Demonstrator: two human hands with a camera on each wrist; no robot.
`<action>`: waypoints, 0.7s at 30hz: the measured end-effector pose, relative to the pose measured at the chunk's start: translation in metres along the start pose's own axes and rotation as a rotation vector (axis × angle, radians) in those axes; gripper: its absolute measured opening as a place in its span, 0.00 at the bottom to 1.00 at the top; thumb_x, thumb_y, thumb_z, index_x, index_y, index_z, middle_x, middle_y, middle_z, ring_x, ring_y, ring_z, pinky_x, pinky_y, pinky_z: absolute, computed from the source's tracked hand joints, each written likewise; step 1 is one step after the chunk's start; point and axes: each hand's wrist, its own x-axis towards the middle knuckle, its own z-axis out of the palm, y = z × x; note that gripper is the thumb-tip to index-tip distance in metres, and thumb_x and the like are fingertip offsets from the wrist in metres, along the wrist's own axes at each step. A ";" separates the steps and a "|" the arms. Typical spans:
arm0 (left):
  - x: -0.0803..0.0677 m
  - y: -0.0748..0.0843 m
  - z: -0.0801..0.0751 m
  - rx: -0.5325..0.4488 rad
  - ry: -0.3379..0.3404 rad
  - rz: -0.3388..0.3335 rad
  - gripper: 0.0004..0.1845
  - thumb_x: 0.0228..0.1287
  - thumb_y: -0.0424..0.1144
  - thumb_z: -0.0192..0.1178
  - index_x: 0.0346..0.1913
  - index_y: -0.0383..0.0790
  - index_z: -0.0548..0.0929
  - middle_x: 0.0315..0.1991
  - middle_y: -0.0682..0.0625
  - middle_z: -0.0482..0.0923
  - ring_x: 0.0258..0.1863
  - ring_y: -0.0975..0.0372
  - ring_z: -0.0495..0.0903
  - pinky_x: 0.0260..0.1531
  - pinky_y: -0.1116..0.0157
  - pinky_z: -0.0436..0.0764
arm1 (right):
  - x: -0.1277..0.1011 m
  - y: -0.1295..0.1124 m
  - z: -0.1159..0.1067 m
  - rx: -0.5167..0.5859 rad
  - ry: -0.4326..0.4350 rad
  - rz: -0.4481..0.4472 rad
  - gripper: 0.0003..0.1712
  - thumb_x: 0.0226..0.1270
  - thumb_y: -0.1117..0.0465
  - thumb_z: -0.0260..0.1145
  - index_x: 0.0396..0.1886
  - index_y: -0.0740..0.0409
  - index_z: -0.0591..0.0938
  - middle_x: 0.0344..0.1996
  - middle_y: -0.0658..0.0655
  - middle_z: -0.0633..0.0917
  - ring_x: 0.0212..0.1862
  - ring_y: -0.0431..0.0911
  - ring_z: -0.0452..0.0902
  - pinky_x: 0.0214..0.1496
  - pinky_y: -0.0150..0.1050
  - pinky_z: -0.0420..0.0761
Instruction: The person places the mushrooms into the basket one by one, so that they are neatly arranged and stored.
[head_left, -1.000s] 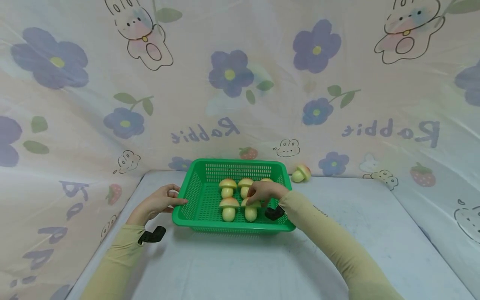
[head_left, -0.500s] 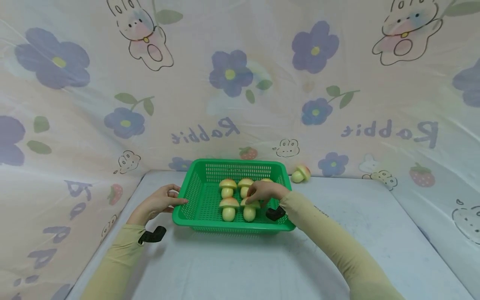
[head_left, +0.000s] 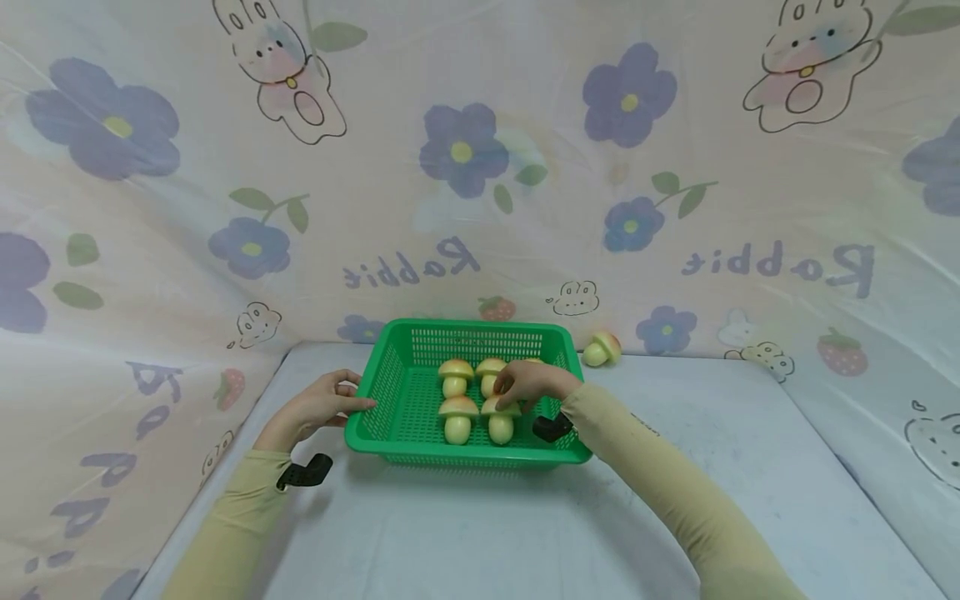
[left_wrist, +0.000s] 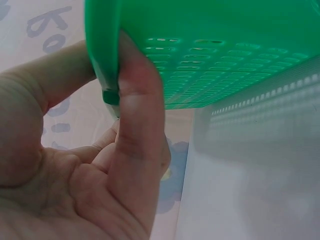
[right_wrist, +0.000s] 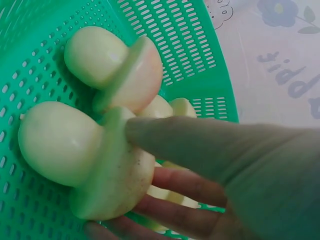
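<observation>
My left hand (head_left: 318,404) grips the left rim of a green plastic basket (head_left: 468,454); the left wrist view shows the thumb and a finger on either side of the rim (left_wrist: 102,55). Inside the basket, toward its front right, my right hand (head_left: 532,383) pinches the cap of a toy mushroom (head_left: 501,429). That mushroom has a round pale stem (right_wrist: 57,145) and a yellowish cap speckled with brown. Beside it on the left lies a similar mushroom (head_left: 457,425), and behind are a back-left mushroom (head_left: 455,379) and others partly hidden by the right hand.
One more mushroom (head_left: 602,348) lies outside on the white table (head_left: 465,533), behind the basket's right side. A cloth (head_left: 465,242) printed with flowers and rabbits rises at the back and sides. Black wrist cameras (head_left: 306,471) are strapped to both sleeves.
The pinched mushroom's stem end swings slightly left, then back right. Both hands keep their holds in nearly the same places, and the basket stays put.
</observation>
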 end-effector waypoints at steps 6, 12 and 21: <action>-0.001 0.000 -0.001 -0.002 0.001 0.000 0.32 0.60 0.41 0.68 0.59 0.31 0.63 0.39 0.43 0.76 0.32 0.58 0.79 0.33 0.60 0.82 | 0.000 -0.001 0.000 0.001 0.002 0.000 0.24 0.62 0.62 0.69 0.56 0.66 0.77 0.51 0.62 0.78 0.46 0.49 0.79 0.40 0.46 0.83; 0.000 0.000 -0.001 -0.004 0.002 0.009 0.30 0.61 0.40 0.67 0.59 0.31 0.63 0.39 0.43 0.77 0.32 0.57 0.79 0.33 0.60 0.82 | 0.000 -0.001 0.000 0.010 0.010 -0.003 0.24 0.63 0.62 0.69 0.57 0.66 0.77 0.52 0.62 0.78 0.47 0.49 0.79 0.41 0.46 0.83; 0.001 -0.002 -0.001 -0.014 0.000 0.006 0.30 0.60 0.40 0.68 0.58 0.31 0.64 0.38 0.43 0.77 0.33 0.56 0.81 0.33 0.60 0.83 | -0.004 0.000 -0.003 0.027 0.003 -0.007 0.26 0.63 0.62 0.69 0.58 0.68 0.75 0.54 0.65 0.77 0.46 0.49 0.79 0.42 0.48 0.83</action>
